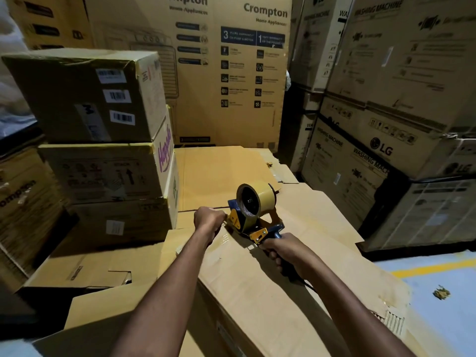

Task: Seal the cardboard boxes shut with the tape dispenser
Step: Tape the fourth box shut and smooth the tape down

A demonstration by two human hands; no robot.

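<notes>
Right hand [282, 251]: fingers wrapped tight round the dark handle of the tape dispenser [253, 217], which sits nose-down on the top of the large cardboard box [270, 287] in the foreground, its yellow-brown tape roll [257, 198] upright above the blue and yellow frame. Left hand [209, 219]: curled into a fist, touching the dispenser's front end; whether the fingers pinch the tape end cannot be told, as the knuckles hide it. Both forearms reach across the box top from below. Behind the dispenser, a flattened cardboard sheet [219, 171] lies over the far edge of the box. To the left, close beside the left hand, stands a stack of 3 smaller cartons [108, 173], the uppermost tilted and carrying barcode labels. A tall Crompton carton [231, 81] closes off the rear; LG washing-machine cartons [386, 150] wall in the right side. At lower right, blue floor [443, 315] with a yellow line [432, 267] and a small scrap [441, 292].
</notes>
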